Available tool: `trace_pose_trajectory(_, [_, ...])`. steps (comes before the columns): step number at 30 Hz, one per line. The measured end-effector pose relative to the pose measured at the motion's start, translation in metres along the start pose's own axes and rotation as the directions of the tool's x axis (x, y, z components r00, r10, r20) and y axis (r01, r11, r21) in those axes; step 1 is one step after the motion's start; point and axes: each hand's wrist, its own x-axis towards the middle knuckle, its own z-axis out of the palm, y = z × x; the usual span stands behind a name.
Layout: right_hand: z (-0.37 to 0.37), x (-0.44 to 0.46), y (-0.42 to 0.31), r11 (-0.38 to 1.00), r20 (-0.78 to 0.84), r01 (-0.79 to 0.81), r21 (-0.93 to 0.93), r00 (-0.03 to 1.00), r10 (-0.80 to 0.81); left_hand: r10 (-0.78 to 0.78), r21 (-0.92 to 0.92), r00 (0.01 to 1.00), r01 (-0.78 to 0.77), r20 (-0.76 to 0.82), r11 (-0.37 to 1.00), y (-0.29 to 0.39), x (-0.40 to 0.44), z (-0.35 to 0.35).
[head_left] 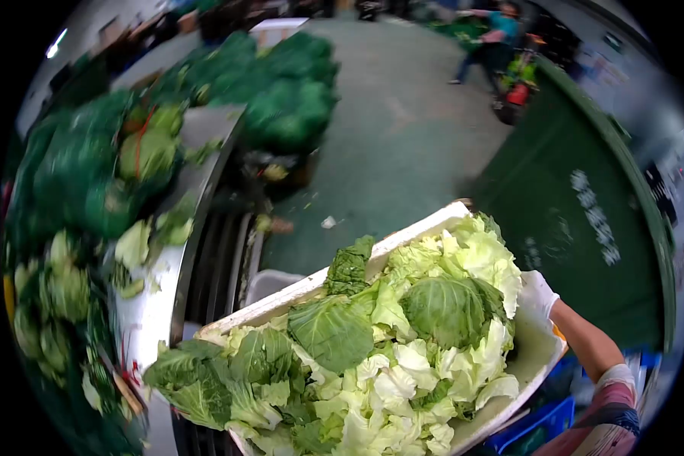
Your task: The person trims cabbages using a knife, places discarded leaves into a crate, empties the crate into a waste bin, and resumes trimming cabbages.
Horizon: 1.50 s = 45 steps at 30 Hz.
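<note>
Fingers of the white-gloved right hand (537, 295) are grasping the right-hand end of a foam box (538, 353), closing over its upper edge; the left hand is lying outside the view, so whether its fingers are gripping cannot be told. Behind the glove, a forearm with a pinkish sleeve (612, 410) is reaching up along the box's right side. Within the box, cabbage leaves (403, 372) are heaping above the rim, darker ones gathering toward the far wall and some spilling over the left corner. What is supporting the box from below is not showing. Right of the box, a green bin (539, 197) with white lettering is slanting upward, limiting the room on that side, while a blue crate (539, 425) is sitting low beneath the box's right edge. Left of the box, dark bars (216, 273) are running near its corner, and past them a metal table (156, 304) is bearing loose leaves and cabbages; green net sacks (76, 175) are bulging at its far part. Just beyond the box's far rim, a pale tub (270, 285) is peeking out. The widest way is opening straight beyond that rim, where greenish floor (403, 99) is stretching between table and bin, a white scrap (328, 223) lying on it. Farthest from the box, a blurred person (498, 34) is standing near a red wheeled machine (518, 91).
</note>
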Motion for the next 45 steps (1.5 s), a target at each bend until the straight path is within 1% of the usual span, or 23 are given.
trace_pose_trajectory(2, [-0.060, -0.075, 0.011, 0.968, -0.117, -0.176, -0.182, 0.981, 0.156, 0.065, -0.054, 0.997, -0.063, 0.039, 0.997, 0.026, 0.031, -0.007])
trace_pose_trajectory(3, [0.003, -0.071, 0.006, 0.986, -0.145, -0.129, -0.110, 0.983, 0.112, 0.071, -0.078, 0.997, -0.069, 0.025, 0.995, 0.006, 0.057, -0.022])
trace_pose_trajectory(4, [-0.014, -0.119, -0.005, 0.995, -0.224, -0.091, -0.048, 0.971, 0.078, 0.112, -0.123, 0.992, -0.105, 0.055, 0.987, 0.022, 0.076, -0.033])
trace_pose_trajectory(6, [-0.065, -0.199, -0.010, 0.962, -0.355, -0.195, -0.193, 0.928, 0.116, 0.191, -0.227, 0.975, -0.162, 0.115, 0.960, 0.074, 0.105, -0.057])
trace_pose_trajectory(10, [-0.154, -0.305, -0.057, 0.936, -0.557, -0.352, 0.009, 0.775, 0.297, 0.445, -0.423, 0.876, -0.338, 0.186, 0.841, 0.230, 0.137, -0.108])
trace_pose_trajectory(11, [-0.194, -0.319, -0.043, 0.975, -0.620, -0.199, 0.096, 0.754, 0.215, 0.511, -0.471, 0.836, -0.376, 0.198, 0.798, 0.281, 0.141, -0.119])
trace_pose_trajectory(13, [-0.278, -0.357, -0.059, 0.915, -0.629, -0.404, 0.000, 0.711, 0.314, 0.665, -0.595, 0.715, -0.444, 0.217, 0.671, 0.390, 0.136, -0.140])
trace_pose_trajectory(14, [-0.338, -0.365, -0.008, 0.901, -0.564, -0.432, 0.029, 0.737, 0.372, 0.739, -0.651, 0.636, -0.467, 0.222, 0.598, 0.447, 0.128, -0.144])
trace_pose_trajectory(16, [-0.358, -0.376, -0.012, 0.893, -0.638, -0.445, 0.065, 0.670, 0.380, 0.865, -0.767, 0.448, -0.465, 0.228, 0.443, 0.556, 0.101, -0.147])
trace_pose_trajectory(20, [-0.371, -0.344, 0.077, 0.909, -0.671, -0.390, 0.145, 0.637, 0.380, 0.968, -0.955, 0.008, -0.162, 0.251, 0.249, 0.747, -0.036, -0.106])
trace_pose_trajectory(22, [-0.381, -0.315, 0.132, 0.919, -0.674, -0.356, 0.171, 0.637, 0.373, 0.959, -0.962, 0.098, -0.042, 0.265, 0.270, 0.818, -0.087, -0.065])
trace_pose_trajectory(24, [-0.398, -0.285, 0.178, 0.923, -0.677, -0.327, 0.202, 0.635, 0.373, 0.948, -0.809, 0.122, -0.496, 0.294, 0.315, 0.910, -0.057, -0.004])
trace_pose_trajectory(26, [-0.423, -0.252, 0.220, 0.923, -0.670, -0.311, 0.227, 0.638, 0.380, 0.918, -0.750, 0.343, -0.549, 0.200, 0.369, 0.965, -0.066, 0.096])
trace_pose_trajectory(27, [-0.437, -0.234, 0.236, 0.924, -0.670, -0.301, 0.236, 0.639, 0.379, 0.907, -0.726, 0.382, -0.572, 0.176, 0.381, 0.993, -0.035, 0.141])
trace_pose_trajectory(28, [-0.449, -0.222, 0.256, 0.923, -0.675, -0.288, 0.254, 0.631, 0.382, 0.869, -0.668, 0.335, -0.556, 0.365, 0.495, 1.035, 0.022, 0.181])
trace_pose_trajectory(30, [-0.473, -0.198, 0.292, 0.921, -0.680, -0.267, 0.284, 0.622, 0.389, 0.914, -0.504, 0.299, -0.764, 0.276, 0.402, 1.042, -0.073, 0.244])
trace_pose_trajectory(31, [-0.459, -0.204, 0.279, 0.920, -0.689, -0.254, 0.299, 0.610, 0.392, 0.868, -0.424, 0.260, -0.789, 0.424, 0.444, 1.034, -0.044, 0.237])
trace_pose_trajectory(34, [-0.471, -0.178, 0.303, 0.914, -0.687, -0.226, 0.337, 0.605, 0.403, 0.944, -0.755, 0.135, -0.571, 0.302, 0.323, 1.078, 0.052, 0.338])
trace_pose_trajectory(36, [-0.476, -0.167, 0.321, 0.904, -0.682, -0.206, 0.374, 0.600, 0.418, 0.943, -0.529, 0.223, -0.784, 0.248, 0.325, 1.095, -0.015, 0.343])
trace_pose_trajectory(38, [-0.474, -0.158, 0.327, 0.894, -0.680, -0.195, 0.404, 0.590, 0.436, 0.944, -0.438, 0.273, -0.837, 0.184, 0.327, 1.130, -0.032, 0.348])
trace_pose_trajectory(40, [-0.469, -0.151, 0.331, 0.884, -0.678, -0.178, 0.432, 0.583, 0.448, 0.958, -0.361, 0.253, -0.888, 0.135, 0.285, 1.157, -0.043, 0.358])
trace_pose_trajectory(42, [-0.471, -0.146, 0.347, 0.874, -0.672, -0.158, 0.460, 0.582, 0.459, 0.952, -0.079, 0.280, -0.954, 0.121, 0.290, 1.167, -0.077, 0.372])
trace_pose_trajectory(45, [-0.472, -0.144, 0.365, 0.854, -0.661, -0.130, 0.504, 0.578, 0.478, 0.970, -0.018, 0.211, -0.976, 0.116, 0.215, 1.168, -0.111, 0.410])
